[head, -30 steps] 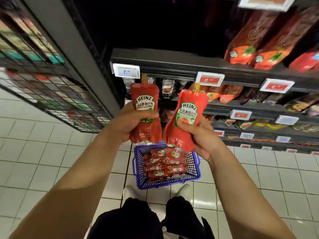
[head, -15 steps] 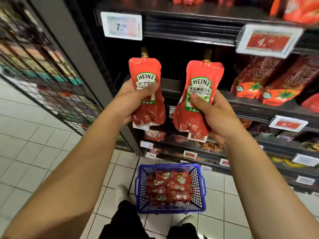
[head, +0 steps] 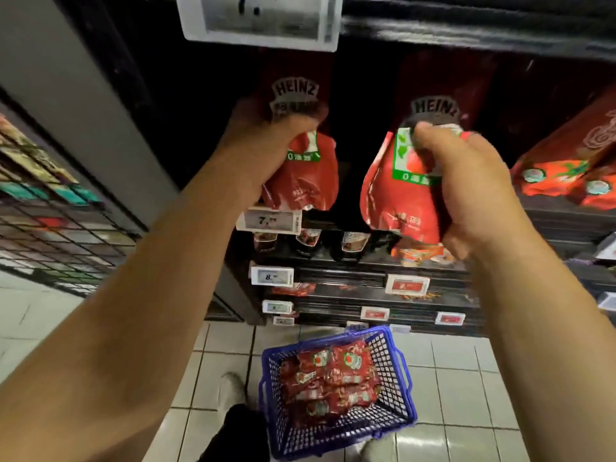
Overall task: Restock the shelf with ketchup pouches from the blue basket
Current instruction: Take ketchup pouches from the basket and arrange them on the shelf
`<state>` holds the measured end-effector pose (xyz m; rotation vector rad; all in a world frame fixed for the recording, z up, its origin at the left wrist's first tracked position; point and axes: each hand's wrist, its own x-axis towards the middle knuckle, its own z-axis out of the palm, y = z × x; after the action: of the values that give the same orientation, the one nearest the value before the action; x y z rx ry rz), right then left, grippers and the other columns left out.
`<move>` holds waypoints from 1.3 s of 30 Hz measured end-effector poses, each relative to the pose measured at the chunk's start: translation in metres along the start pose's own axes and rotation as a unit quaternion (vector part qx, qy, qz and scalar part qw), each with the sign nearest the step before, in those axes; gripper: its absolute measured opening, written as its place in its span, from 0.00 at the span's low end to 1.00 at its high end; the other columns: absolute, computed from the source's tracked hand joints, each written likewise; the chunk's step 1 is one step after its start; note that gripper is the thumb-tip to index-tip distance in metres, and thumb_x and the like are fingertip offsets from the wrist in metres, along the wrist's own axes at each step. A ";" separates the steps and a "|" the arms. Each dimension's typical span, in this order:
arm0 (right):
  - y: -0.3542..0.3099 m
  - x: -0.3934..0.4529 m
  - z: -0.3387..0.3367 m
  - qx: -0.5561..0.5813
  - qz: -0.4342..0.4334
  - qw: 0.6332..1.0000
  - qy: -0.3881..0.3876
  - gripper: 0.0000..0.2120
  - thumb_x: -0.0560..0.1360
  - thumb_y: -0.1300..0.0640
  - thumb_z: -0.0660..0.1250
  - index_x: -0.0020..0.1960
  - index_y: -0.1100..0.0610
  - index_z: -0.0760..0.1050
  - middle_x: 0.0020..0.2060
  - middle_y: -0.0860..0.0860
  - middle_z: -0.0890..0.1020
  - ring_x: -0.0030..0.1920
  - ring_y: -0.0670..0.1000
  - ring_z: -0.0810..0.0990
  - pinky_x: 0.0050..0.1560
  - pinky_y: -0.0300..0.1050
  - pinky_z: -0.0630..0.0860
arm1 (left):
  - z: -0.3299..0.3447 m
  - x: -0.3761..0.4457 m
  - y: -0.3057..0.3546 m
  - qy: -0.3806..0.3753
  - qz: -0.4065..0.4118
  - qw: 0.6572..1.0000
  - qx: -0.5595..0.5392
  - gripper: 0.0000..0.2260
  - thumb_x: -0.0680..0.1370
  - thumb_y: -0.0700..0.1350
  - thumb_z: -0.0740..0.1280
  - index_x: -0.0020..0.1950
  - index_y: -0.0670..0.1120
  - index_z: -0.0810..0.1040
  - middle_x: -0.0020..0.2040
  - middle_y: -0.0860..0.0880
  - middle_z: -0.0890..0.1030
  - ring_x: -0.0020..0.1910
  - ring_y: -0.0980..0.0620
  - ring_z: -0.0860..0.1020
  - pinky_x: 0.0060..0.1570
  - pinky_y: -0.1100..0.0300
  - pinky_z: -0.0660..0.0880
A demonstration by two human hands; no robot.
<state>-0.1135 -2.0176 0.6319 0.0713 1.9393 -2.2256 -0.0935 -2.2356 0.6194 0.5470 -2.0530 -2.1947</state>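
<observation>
My left hand (head: pixel 263 151) grips a red Heinz ketchup pouch (head: pixel 301 175) around its middle. My right hand (head: pixel 466 185) grips a second ketchup pouch (head: pixel 396 195) the same way. Both pouches stand upright, their tops reaching into the dark opening of the shelf (head: pixel 466 28) just under a white price tag (head: pixel 260 20). Their upper halves are in shadow. On the tiled floor below sits the blue basket (head: pixel 396 371), holding several more red ketchup pouches (head: pixel 333 371).
Orange-red sauce pouches (head: pixel 563 175) fill the shelf to the right. Lower shelves carry bottles (head: pixel 310 238) and price tags (head: pixel 270 220). A grey upright (head: pixel 76 105) and a wire rack (head: pixel 50 228) stand at left. My shoe (head: pixel 231 391) is beside the basket.
Both hands have pushed the pouches up and forward into the shelf's shadow. The view has moved closer to the shelf, and the basket now lies lower in the frame.
</observation>
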 end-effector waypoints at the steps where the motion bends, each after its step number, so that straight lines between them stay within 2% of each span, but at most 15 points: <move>1: 0.001 0.005 0.000 -0.006 -0.013 1.000 0.012 0.16 0.70 0.51 0.74 0.53 0.58 0.77 0.33 0.48 0.80 0.34 0.48 0.82 0.35 0.48 0.79 | 0.001 0.007 0.002 0.021 0.013 1.000 0.017 0.24 0.63 0.57 0.79 0.56 0.58 0.78 0.44 0.55 0.87 0.43 0.53 0.86 0.40 0.50 0.83; 3: 0.005 0.013 -0.003 -0.009 -0.033 0.999 0.027 0.19 0.68 0.51 0.73 0.55 0.60 0.76 0.29 0.47 0.79 0.30 0.48 0.80 0.33 0.48 0.78 | 0.004 0.021 0.009 0.047 0.058 0.996 0.045 0.22 0.61 0.59 0.80 0.51 0.61 0.77 0.46 0.59 0.85 0.46 0.57 0.85 0.44 0.52 0.81; 6: 0.013 0.020 -0.007 -0.006 -0.033 0.999 0.037 0.25 0.67 0.50 0.74 0.58 0.63 0.76 0.30 0.46 0.79 0.31 0.47 0.80 0.34 0.49 0.78 | 0.013 0.035 0.014 0.042 0.122 0.986 0.102 0.25 0.62 0.60 0.79 0.55 0.62 0.75 0.50 0.60 0.83 0.48 0.61 0.83 0.50 0.55 0.80; 11: 0.028 0.023 -0.011 0.001 -0.013 1.000 0.012 0.16 0.70 0.50 0.73 0.54 0.56 0.76 0.32 0.48 0.79 0.32 0.48 0.81 0.34 0.48 0.78 | 0.023 0.060 0.013 0.022 0.214 0.966 0.142 0.24 0.67 0.56 0.78 0.61 0.55 0.77 0.53 0.56 0.84 0.53 0.60 0.83 0.55 0.53 0.81; 15: 0.029 0.025 -0.013 -0.018 0.001 1.000 0.005 0.16 0.70 0.50 0.74 0.52 0.57 0.77 0.32 0.48 0.81 0.33 0.49 0.83 0.34 0.50 0.79 | 0.022 0.073 0.014 0.068 0.288 0.933 0.204 0.17 0.69 0.52 0.78 0.52 0.59 0.74 0.45 0.64 0.80 0.48 0.75 0.78 0.46 0.75 0.75; 18: 0.027 0.027 -0.015 -0.028 0.025 0.999 0.002 0.17 0.70 0.49 0.74 0.54 0.58 0.77 0.31 0.49 0.81 0.32 0.51 0.83 0.35 0.53 0.80 | 0.015 0.084 0.007 0.070 0.320 0.916 0.230 0.24 0.66 0.51 0.79 0.58 0.50 0.76 0.50 0.60 0.81 0.52 0.69 0.80 0.52 0.70 0.77; 20: 0.025 0.031 -0.015 -0.035 0.038 0.999 -0.013 0.10 0.71 0.50 0.74 0.46 0.57 0.82 0.30 0.50 0.81 0.31 0.53 0.83 0.37 0.60 0.82 | 0.008 0.089 -0.003 0.058 0.325 0.915 0.233 0.32 0.63 0.53 0.79 0.64 0.46 0.76 0.55 0.56 0.82 0.56 0.64 0.81 0.56 0.62 0.79; 22: 0.021 0.039 -0.012 -0.031 0.040 0.999 -0.016 0.08 0.71 0.50 0.74 0.38 0.55 0.84 0.31 0.51 0.84 0.33 0.55 0.85 0.42 0.65 0.81 | 0.003 0.092 -0.011 0.054 0.336 0.908 0.245 0.36 0.62 0.54 0.81 0.67 0.47 0.73 0.58 0.56 0.82 0.58 0.64 0.80 0.58 0.63 0.78; 24: 0.017 0.052 -0.008 -0.019 0.029 0.999 0.002 0.08 0.71 0.51 0.75 0.46 0.54 0.85 0.37 0.52 0.87 0.38 0.57 0.87 0.45 0.68 0.82 | 0.001 0.097 -0.014 0.053 0.339 0.903 0.259 0.38 0.63 0.53 0.81 0.69 0.47 0.71 0.57 0.60 0.80 0.59 0.69 0.78 0.57 0.71 0.75; 26: 0.012 0.064 0.000 -0.014 -0.003 1.000 0.009 0.16 0.72 0.54 0.75 0.58 0.53 0.81 0.43 0.52 0.88 0.42 0.55 0.88 0.45 0.61 0.83 | -0.001 0.104 -0.014 0.058 0.335 0.901 0.269 0.40 0.64 0.52 0.82 0.71 0.48 0.69 0.59 0.62 0.79 0.60 0.71 0.76 0.58 0.74 0.73; 27: 0.009 0.071 0.002 -0.021 -0.024 0.999 0.009 0.17 0.72 0.55 0.75 0.60 0.52 0.79 0.44 0.51 0.88 0.42 0.54 0.88 0.44 0.57 0.84 | -0.002 0.106 -0.015 0.062 0.334 0.900 0.273 0.41 0.64 0.52 0.82 0.72 0.49 0.68 0.60 0.62 0.78 0.61 0.71 0.75 0.60 0.73 0.72; 31: -0.004 0.097 0.013 -0.070 -0.083 0.994 0.009 0.15 0.72 0.56 0.76 0.56 0.46 0.78 0.42 0.46 0.87 0.40 0.49 0.87 0.39 0.51 0.84 | -0.003 0.111 -0.017 0.087 0.348 0.885 0.298 0.47 0.63 0.57 0.81 0.76 0.48 0.62 0.68 0.58 0.75 0.67 0.64 0.73 0.67 0.66 0.70; 33: -0.012 0.108 0.021 -0.113 -0.112 0.987 -0.010 0.12 0.73 0.53 0.75 0.52 0.43 0.76 0.42 0.41 0.86 0.41 0.43 0.86 0.38 0.43 0.83 | -0.003 0.113 -0.018 0.107 0.352 0.883 0.292 0.49 0.63 0.56 0.82 0.76 0.48 0.60 0.67 0.59 0.73 0.68 0.64 0.72 0.68 0.66 0.70; 36: -0.021 0.124 0.032 -0.141 -0.148 0.978 -0.038 0.10 0.76 0.50 0.73 0.53 0.42 0.74 0.41 0.39 0.85 0.42 0.38 0.85 0.35 0.33 0.80 | -0.005 0.117 -0.020 0.137 0.345 0.888 0.270 0.47 0.63 0.53 0.83 0.76 0.49 0.61 0.63 0.63 0.73 0.63 0.71 0.72 0.61 0.76 0.68; 39: -0.022 0.143 0.042 -0.167 -0.174 0.968 -0.070 0.18 0.78 0.49 0.70 0.67 0.49 0.73 0.54 0.44 0.84 0.53 0.44 0.84 0.51 0.44 0.83 | -0.005 0.119 -0.020 0.163 0.342 0.888 0.259 0.45 0.64 0.50 0.83 0.75 0.48 0.64 0.61 0.63 0.73 0.61 0.70 0.72 0.58 0.79 0.68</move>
<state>-0.2539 -2.0723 0.6364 -0.4948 2.3599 -1.9816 -0.1996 -2.2750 0.5761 0.1500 -2.1700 -1.0874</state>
